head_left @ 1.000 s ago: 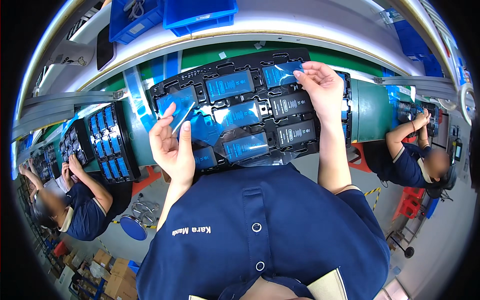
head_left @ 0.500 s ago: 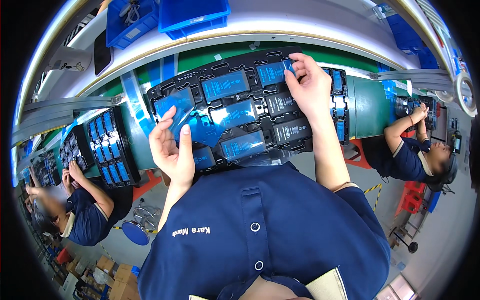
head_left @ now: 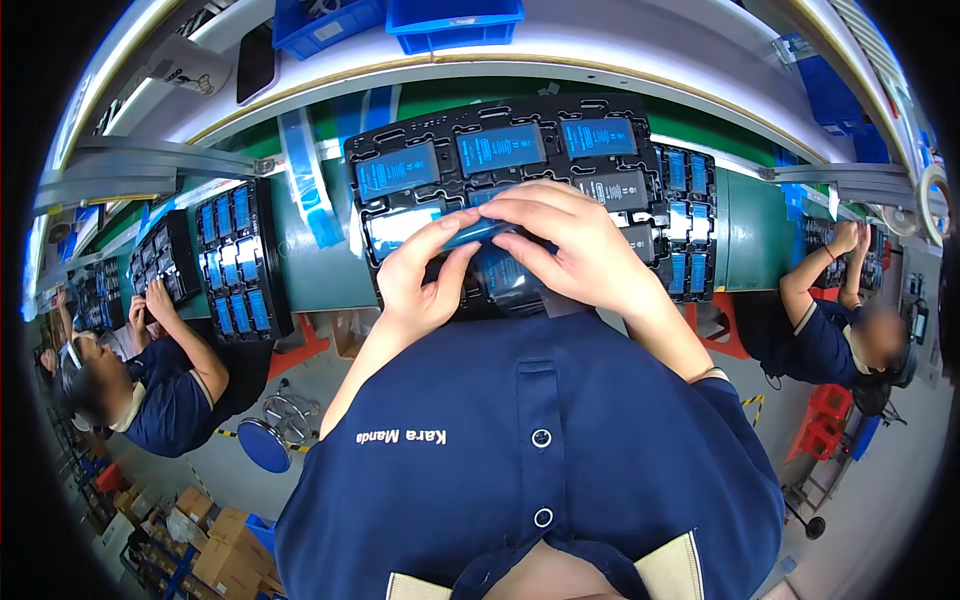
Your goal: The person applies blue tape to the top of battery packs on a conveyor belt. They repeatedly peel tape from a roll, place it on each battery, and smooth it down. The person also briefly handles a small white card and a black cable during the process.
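Observation:
A black moulded tray (head_left: pixel 420 128) lies in front of me, holding rows of flat, battery-like packs. Most packs, such as the top middle one (head_left: pixel 500 150), have a shiny blue face; a pack at the right (head_left: pixel 612 188) shows a dark one. Over the tray's middle, my left hand (head_left: pixel 428 272) pinches blue plastic film (head_left: pixel 478 232) between thumb and fingers. My right hand (head_left: pixel 575 240) meets it from the other side, its fingers and thumb closed on the same film. The hands hide some of the packs beneath them.
More loaded trays stand to the left (head_left: pixel 238 265) and right (head_left: pixel 688 220) on the green bench. Blue film strips (head_left: pixel 318 215) hang left of my tray. Blue bins (head_left: pixel 455 22) and a dark phone (head_left: pixel 257 65) sit on the shelf ahead. Co-workers work on both sides.
My right hand has left the top right pack and come down to my left hand. The blue film sheets, spread out before, are now bunched between both hands. The view has shifted.

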`<state>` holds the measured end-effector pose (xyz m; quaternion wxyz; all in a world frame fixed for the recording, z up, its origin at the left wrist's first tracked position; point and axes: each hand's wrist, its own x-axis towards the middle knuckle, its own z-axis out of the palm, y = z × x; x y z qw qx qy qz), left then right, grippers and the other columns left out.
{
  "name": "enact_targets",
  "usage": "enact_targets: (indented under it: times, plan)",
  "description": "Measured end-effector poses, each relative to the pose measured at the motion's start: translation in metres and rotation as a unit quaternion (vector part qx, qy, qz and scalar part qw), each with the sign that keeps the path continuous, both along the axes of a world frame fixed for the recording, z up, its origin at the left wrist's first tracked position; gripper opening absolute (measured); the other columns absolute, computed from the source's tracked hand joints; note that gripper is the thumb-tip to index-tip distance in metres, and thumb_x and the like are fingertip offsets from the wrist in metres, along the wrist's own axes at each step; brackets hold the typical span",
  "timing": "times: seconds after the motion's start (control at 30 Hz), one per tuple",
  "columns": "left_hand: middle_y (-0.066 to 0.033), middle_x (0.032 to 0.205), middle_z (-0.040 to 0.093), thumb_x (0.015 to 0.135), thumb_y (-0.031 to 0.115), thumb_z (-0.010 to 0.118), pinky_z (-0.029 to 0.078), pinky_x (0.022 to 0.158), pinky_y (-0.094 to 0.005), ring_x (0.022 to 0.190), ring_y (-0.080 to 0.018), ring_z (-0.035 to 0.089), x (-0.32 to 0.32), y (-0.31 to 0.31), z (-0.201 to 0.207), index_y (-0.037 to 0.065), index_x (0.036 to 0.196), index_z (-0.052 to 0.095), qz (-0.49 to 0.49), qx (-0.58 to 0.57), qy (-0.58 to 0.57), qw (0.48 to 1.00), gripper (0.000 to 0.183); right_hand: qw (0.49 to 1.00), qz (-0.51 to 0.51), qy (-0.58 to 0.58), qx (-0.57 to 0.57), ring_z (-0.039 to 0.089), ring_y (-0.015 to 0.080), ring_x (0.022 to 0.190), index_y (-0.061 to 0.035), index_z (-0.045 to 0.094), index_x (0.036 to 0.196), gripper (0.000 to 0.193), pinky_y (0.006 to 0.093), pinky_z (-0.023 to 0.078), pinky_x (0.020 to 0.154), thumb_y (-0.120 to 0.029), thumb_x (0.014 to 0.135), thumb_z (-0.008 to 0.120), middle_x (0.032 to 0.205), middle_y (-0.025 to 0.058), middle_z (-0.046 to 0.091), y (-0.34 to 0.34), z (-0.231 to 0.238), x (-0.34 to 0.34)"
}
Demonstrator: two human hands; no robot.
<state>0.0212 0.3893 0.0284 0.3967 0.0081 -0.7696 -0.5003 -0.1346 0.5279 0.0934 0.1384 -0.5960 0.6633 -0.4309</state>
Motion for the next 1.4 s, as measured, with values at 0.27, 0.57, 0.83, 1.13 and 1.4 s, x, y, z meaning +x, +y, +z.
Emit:
enact_targets:
  times: [0.27,0.57,0.83,1.13,1.4]
  plan:
    - [-0.0214,0.103,0.069,0.087,-0.007,0.066,0.054,0.089,-0.0368,0.098,-0.0282,0.069,0.002,0.001,0.012,-0.002,0.119,0.052,-0.023,0.038,-0.03,0.999,0.035,0.986,-0.089,-0.139,-0.01,0.07,0.0284,0.087,-0.0022,0.071,0.097,0.015,0.0362,0.055,0.075,-0.008,0.083,0.071,0.094,0.0123,0.072,0.004,-0.009,0.021]
    - [-0.0108,0.084,0.068,0.072,0.013,0.081,0.047,0.061,-0.0357,0.068,-0.027,0.06,-0.001,-0.008,0.02,0.002,0.082,0.065,0.0,-0.112,0.002,0.994,0.022,0.998,-0.035,0.012,-0.043,0.062,0.0332,0.103,-0.0055,0.062,0.116,0.044,0.0417,0.05,0.09,-0.002,0.074,0.073,0.111,0.0116,0.065,0.003,0.009,0.021]
    - [-0.0081,0.076,0.063,0.065,0.029,0.086,0.045,0.057,-0.0334,0.064,-0.0258,0.057,-0.002,-0.008,0.022,0.004,0.073,0.062,-0.024,-0.141,0.01,0.99,0.036,0.982,-0.044,-0.18,0.037,0.068,0.0171,0.077,-0.0017,0.073,0.092,0.017,0.029,0.053,0.071,0.001,0.075,0.075,0.083,0.0091,0.071,0.02,0.032,0.017]
    - [-0.0115,0.081,0.067,0.074,-0.002,0.077,0.047,0.066,-0.0347,0.07,-0.026,0.062,-0.004,-0.004,0.024,0.0,0.081,0.064,0.069,-0.087,-0.048,0.993,0.015,0.859,-0.295,-0.395,-0.136,0.066,0.0101,0.079,0.0008,0.07,0.099,0.016,0.0231,0.052,0.075,0.003,0.083,0.072,0.09,0.0063,0.071,0.077,-0.014,-0.07]
    - [-0.0153,0.107,0.064,0.096,0.002,0.056,0.045,0.091,-0.0326,0.1,-0.0221,0.059,0.004,-0.011,0.01,-0.003,0.101,0.059,0.135,-0.049,-0.06,0.988,0.008,0.875,-0.319,-0.363,-0.035,0.064,0.0059,0.074,0.0007,0.068,0.109,0.028,0.0194,0.05,0.067,-0.001,0.082,0.076,0.087,0.0035,0.07,0.079,-0.039,-0.071]
